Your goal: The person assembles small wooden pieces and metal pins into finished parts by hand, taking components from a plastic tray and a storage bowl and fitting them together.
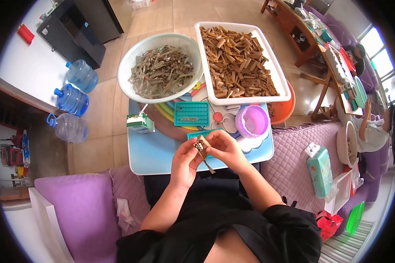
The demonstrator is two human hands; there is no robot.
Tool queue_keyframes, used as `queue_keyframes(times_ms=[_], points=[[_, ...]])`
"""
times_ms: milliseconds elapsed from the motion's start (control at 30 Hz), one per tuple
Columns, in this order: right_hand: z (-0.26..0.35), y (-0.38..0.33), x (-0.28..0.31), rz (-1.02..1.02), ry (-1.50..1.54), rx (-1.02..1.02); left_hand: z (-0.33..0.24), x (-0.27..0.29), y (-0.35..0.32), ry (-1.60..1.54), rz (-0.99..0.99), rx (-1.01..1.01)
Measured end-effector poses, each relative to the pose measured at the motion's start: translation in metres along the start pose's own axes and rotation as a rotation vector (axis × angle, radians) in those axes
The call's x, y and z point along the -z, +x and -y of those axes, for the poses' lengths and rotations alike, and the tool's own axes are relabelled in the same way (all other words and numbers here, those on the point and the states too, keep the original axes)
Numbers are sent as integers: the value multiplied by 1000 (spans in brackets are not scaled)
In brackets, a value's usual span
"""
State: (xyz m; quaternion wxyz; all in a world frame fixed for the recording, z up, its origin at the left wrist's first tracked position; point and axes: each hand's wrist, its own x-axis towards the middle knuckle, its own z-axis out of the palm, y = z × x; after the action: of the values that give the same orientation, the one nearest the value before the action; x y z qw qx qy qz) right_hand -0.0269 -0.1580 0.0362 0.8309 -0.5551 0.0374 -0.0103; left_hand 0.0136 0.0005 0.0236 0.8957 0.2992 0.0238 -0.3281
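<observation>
Over the near edge of the small table, both hands hold a small brown casing point(201, 148) with pale and metallic parts showing inside it. My left hand point(185, 163) pinches it from the left, thumb and fingers closed. From the other side, the fingers of my right hand point(226, 149) are closed on its upper right part. A thin greenish strip point(209, 166) dangles below the casing. Just beyond the hands lies a teal ridged tray point(191, 108) with a small pale piece on it. A second teal tray point(192, 135) is partly hidden behind my fingers.
A white tub point(241, 100) heaped with brown casings and a round pale basin point(123, 74) of clear-greenish strips stand at the table's far side. A purple bowl point(252, 121) sits right, a green-white carton point(140, 123) left. At far right, another person's arm point(367, 120) reaches near a basin.
</observation>
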Motion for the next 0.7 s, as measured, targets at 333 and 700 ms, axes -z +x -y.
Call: queue_keyframes(times_ms=[333, 700], points=[[7, -8, 8, -29, 17, -112, 1, -6, -2, 135, 12, 42], [-4, -15, -13, -176, -479, 89, 7, -4, -3, 190, -85, -31]])
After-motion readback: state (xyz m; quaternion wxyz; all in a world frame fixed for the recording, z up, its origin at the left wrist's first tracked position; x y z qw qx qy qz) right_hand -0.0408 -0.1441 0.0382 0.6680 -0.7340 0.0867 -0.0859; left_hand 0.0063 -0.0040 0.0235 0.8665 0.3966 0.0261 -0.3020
